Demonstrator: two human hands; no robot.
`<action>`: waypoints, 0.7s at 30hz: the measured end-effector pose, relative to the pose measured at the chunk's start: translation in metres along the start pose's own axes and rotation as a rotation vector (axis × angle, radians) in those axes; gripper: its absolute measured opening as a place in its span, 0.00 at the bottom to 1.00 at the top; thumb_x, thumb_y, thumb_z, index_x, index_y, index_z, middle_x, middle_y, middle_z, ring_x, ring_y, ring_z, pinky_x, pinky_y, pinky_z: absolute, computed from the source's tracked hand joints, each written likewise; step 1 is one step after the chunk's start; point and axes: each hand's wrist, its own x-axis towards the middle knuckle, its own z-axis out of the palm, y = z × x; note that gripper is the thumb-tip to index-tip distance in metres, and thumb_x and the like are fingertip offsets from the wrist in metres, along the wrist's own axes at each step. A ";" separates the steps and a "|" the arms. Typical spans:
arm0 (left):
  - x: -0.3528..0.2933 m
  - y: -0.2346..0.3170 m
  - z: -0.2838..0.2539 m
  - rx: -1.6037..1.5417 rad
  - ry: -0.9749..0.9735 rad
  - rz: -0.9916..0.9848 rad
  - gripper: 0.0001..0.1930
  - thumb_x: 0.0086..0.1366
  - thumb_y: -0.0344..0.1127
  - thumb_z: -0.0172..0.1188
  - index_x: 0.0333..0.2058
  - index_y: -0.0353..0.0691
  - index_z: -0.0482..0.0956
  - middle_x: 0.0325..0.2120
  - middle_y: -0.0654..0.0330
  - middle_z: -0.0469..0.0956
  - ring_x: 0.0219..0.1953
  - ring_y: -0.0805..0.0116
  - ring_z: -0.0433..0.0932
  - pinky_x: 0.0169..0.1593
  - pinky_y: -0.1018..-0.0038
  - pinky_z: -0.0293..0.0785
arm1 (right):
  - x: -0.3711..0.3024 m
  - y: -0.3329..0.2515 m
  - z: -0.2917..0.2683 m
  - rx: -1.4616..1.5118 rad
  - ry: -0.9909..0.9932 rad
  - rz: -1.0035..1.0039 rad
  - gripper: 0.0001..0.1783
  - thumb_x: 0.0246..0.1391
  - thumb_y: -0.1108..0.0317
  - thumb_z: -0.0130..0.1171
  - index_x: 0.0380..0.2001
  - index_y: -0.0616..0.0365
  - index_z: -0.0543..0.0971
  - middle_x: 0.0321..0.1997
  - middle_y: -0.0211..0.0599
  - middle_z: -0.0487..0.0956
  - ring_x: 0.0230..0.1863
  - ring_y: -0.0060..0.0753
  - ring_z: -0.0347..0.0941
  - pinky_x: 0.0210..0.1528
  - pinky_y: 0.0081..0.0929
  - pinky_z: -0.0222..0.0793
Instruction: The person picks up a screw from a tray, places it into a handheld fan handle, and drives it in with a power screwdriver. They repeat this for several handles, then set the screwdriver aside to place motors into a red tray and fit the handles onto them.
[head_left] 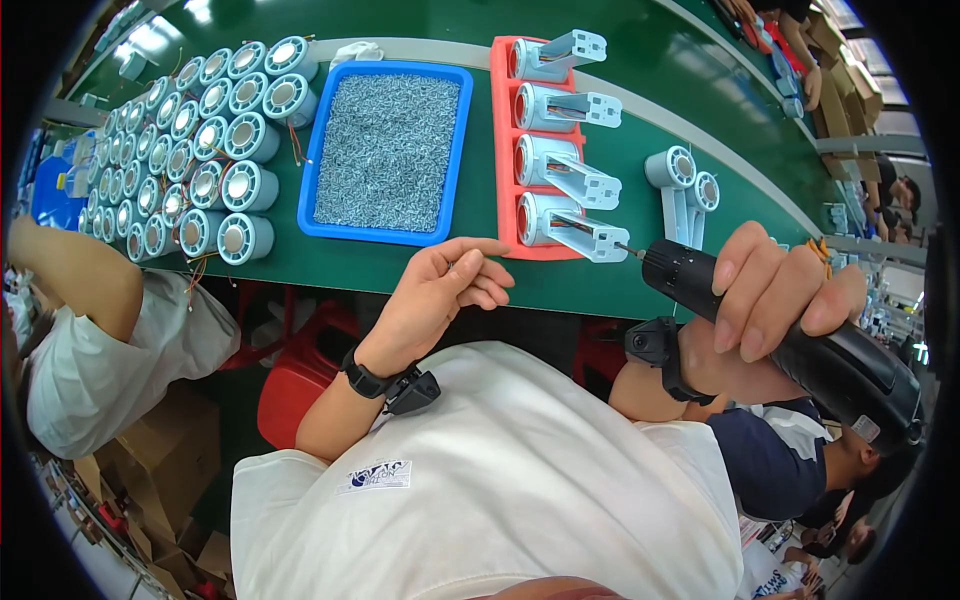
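Note:
A black electric screwdriver (690, 277) is gripped in my right hand (768, 300). Its bit points left and meets, or nearly meets, the end of the nearest light-blue plastic housing (597, 240). That housing lies in a red holder (506, 180) along with several like it, each a round body with a bracket sticking out to the right. Beside the holder's near left corner is my left hand (445, 290), fingers loosely curled and apart, with nothing seen in it. A blue tray (308, 190) full of small screws (385, 150) stands beyond that hand.
Many round light-blue motor units (240, 187) with thin wires stand in rows at the left. Two joined housings (683, 210) are on the green table (460, 270) at the right. Another person's arm (85, 275) reaches in from the left, near a red chair (300, 385).

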 end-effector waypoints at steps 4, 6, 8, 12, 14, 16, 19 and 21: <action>0.001 0.000 0.003 0.022 0.008 0.020 0.12 0.71 0.35 0.53 0.43 0.31 0.77 0.34 0.55 0.81 0.31 0.74 0.80 0.35 0.81 0.77 | -0.004 -0.005 0.001 -0.027 0.059 -0.018 0.20 0.66 0.45 0.42 0.38 0.52 0.69 0.19 0.32 0.72 0.17 0.28 0.68 0.34 0.34 0.66; 0.005 -0.002 0.003 0.038 -0.003 0.025 0.11 0.71 0.34 0.54 0.43 0.31 0.77 0.34 0.55 0.81 0.31 0.73 0.80 0.36 0.80 0.77 | -0.007 -0.011 0.000 -0.032 0.076 -0.030 0.21 0.66 0.45 0.41 0.38 0.53 0.69 0.20 0.35 0.73 0.17 0.31 0.68 0.33 0.36 0.66; 0.013 -0.009 -0.001 -0.010 -0.034 0.052 0.10 0.69 0.32 0.56 0.42 0.31 0.78 0.34 0.55 0.81 0.32 0.73 0.80 0.37 0.81 0.78 | -0.016 -0.024 -0.001 0.043 0.204 -0.103 0.21 0.66 0.47 0.42 0.40 0.54 0.70 0.21 0.34 0.72 0.18 0.30 0.69 0.32 0.35 0.67; 0.021 -0.016 0.009 -0.159 -0.034 0.076 0.09 0.67 0.32 0.59 0.40 0.30 0.79 0.34 0.55 0.81 0.31 0.73 0.81 0.37 0.82 0.79 | -0.026 -0.031 -0.012 0.132 0.247 -0.144 0.20 0.66 0.49 0.43 0.42 0.56 0.70 0.21 0.33 0.72 0.19 0.29 0.69 0.32 0.33 0.67; 0.026 -0.017 0.014 -0.220 -0.032 0.080 0.09 0.67 0.32 0.59 0.40 0.30 0.79 0.34 0.55 0.81 0.31 0.73 0.81 0.36 0.82 0.79 | -0.028 -0.030 -0.015 0.151 0.237 -0.149 0.20 0.66 0.50 0.43 0.42 0.57 0.70 0.21 0.33 0.71 0.19 0.28 0.69 0.33 0.32 0.67; 0.028 -0.016 0.017 -0.242 -0.017 0.083 0.09 0.67 0.32 0.60 0.40 0.30 0.79 0.33 0.55 0.81 0.31 0.73 0.81 0.36 0.83 0.79 | -0.029 -0.025 -0.015 0.230 0.271 -0.126 0.19 0.64 0.51 0.48 0.40 0.58 0.71 0.20 0.31 0.70 0.19 0.26 0.68 0.34 0.30 0.66; 0.030 -0.014 0.019 -0.247 -0.027 0.070 0.10 0.66 0.32 0.60 0.40 0.30 0.79 0.34 0.55 0.81 0.31 0.73 0.81 0.37 0.83 0.79 | -0.030 -0.021 -0.019 0.269 0.298 -0.111 0.19 0.64 0.51 0.48 0.40 0.58 0.70 0.20 0.31 0.70 0.19 0.25 0.68 0.34 0.29 0.66; 0.031 -0.012 0.020 -0.232 -0.069 0.047 0.10 0.66 0.32 0.60 0.40 0.30 0.79 0.34 0.54 0.81 0.31 0.73 0.81 0.36 0.83 0.79 | -0.030 -0.019 -0.022 0.270 0.309 -0.112 0.18 0.66 0.52 0.45 0.42 0.57 0.70 0.22 0.33 0.72 0.19 0.27 0.69 0.32 0.31 0.67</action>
